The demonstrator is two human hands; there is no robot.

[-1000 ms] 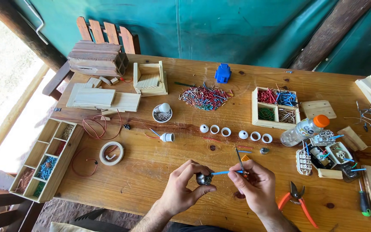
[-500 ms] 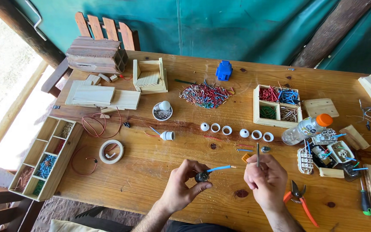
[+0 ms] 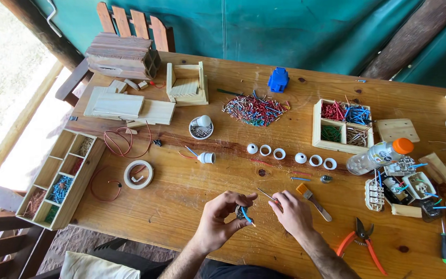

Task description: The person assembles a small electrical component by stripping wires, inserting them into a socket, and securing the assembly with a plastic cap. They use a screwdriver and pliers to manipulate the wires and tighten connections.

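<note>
Pinching a small dark round fitting (image 3: 241, 212) over the bench (image 3: 181, 201) near its front edge, the left hand (image 3: 218, 222) has its fingers curled narrow around the rim. A short blue wire (image 3: 247, 217) sticks out below it. The right hand (image 3: 292, 213) holds a thin metal tool (image 3: 265, 194), fingers closed on its shaft. The fitting looks light, rigid and smooth, likely slippery; the rim is the sure hold. The wire is stiff but bendable.

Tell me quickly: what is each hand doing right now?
Left hand: closed around a small round fitting with a blue wire.
Right hand: closed, pinching a thin metal tool.
</note>
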